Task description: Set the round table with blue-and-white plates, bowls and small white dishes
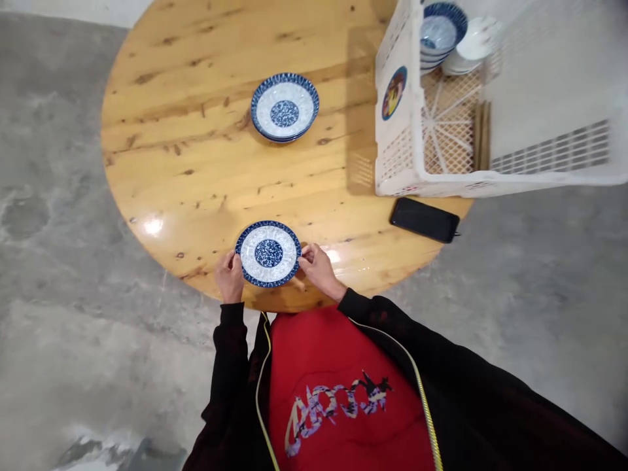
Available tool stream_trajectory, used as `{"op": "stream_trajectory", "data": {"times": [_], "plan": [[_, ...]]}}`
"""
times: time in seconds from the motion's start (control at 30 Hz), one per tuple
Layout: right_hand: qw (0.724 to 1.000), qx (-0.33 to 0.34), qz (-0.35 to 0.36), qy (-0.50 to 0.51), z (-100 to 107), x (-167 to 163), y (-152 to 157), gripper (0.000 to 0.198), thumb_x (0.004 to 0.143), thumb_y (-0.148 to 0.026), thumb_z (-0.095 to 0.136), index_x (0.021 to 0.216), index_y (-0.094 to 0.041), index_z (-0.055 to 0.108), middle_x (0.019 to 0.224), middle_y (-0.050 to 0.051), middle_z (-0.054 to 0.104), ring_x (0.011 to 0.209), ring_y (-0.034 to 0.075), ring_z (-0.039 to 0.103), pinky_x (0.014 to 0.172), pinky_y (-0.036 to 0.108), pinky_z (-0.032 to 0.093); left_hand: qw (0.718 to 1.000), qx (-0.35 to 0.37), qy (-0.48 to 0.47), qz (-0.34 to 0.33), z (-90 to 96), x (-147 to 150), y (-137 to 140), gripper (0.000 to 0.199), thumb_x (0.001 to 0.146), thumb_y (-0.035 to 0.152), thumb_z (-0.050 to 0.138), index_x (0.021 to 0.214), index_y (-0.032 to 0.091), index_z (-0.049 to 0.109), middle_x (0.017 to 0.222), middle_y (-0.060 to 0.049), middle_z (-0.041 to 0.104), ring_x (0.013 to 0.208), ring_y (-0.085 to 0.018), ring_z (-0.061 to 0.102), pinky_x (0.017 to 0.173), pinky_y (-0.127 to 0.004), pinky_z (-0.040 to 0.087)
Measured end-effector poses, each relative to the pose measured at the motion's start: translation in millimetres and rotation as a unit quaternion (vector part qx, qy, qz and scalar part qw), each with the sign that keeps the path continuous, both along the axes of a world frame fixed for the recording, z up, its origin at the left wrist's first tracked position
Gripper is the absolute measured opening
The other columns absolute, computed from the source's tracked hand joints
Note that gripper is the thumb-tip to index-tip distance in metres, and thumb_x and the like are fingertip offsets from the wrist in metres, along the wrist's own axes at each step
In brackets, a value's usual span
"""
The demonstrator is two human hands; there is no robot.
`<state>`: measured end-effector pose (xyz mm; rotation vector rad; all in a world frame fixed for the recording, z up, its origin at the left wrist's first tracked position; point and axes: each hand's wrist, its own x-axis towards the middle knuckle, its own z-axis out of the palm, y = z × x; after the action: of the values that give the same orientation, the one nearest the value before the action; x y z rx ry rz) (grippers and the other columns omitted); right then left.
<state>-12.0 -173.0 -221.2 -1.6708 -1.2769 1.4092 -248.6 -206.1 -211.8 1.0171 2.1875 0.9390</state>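
Note:
A blue-and-white plate [268, 254] with a dark patterned rim is held near the table's front edge. My left hand [229, 275] pinches its left rim, and my right hand [318, 267] grips the opposite side with thumb and fingers. Whether the plate touches the wood or hovers just above it, I cannot tell. Farther back on the table rests a short stack of matching blue-and-white plates [285, 108], apart from both hands.
The round wooden table [196, 163] has a curved edge close to my body. At the right stands a white plastic crate [400, 150] containing stacked blue-rimmed bowls [439, 33], white dishes [478, 39] and brown sticks [481, 134]. A black phone [426, 219] lies before the crate.

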Motion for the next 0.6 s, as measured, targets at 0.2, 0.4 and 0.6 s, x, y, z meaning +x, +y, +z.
{"op": "stream_trajectory", "data": {"times": [0.2,0.4,0.6], "plan": [[0.997,-0.013,0.021,0.079,10,13,-3,0.023,0.082,-0.048,0.059,0.085,-0.026,0.055,0.079,0.001,0.065,0.071,0.02,0.066,0.069,0.037,0.057,0.998,-0.001,-0.036,0.054,-0.8,3,-15,0.029,0.09,0.043,0.054,0.091,0.022,0.074,0.091,-0.004,0.075,0.089,-0.021,0.067,0.085,-0.032,0.052],[0.993,-0.049,0.006,0.107,15,44,-22,0.036,0.079,-0.059,0.066,0.084,-0.024,0.058,0.085,0.005,0.069,0.07,0.019,0.068,0.067,0.036,0.06,0.992,-0.009,-0.067,0.108,3.0,17,-50,0.03,0.09,0.046,0.054,0.093,0.022,0.072,0.087,-0.004,0.073,0.079,-0.019,0.067,0.077,-0.031,0.054],[0.989,-0.06,-0.004,0.132,22,85,-54,0.035,0.078,-0.057,0.071,0.08,-0.023,0.064,0.08,0.005,0.072,0.068,0.019,0.068,0.063,0.034,0.06,0.985,-0.007,-0.098,0.141,10.4,49,-78,0.03,0.087,0.044,0.055,0.089,0.018,0.071,0.08,-0.003,0.069,0.07,-0.015,0.064,0.071,-0.027,0.051]]}}
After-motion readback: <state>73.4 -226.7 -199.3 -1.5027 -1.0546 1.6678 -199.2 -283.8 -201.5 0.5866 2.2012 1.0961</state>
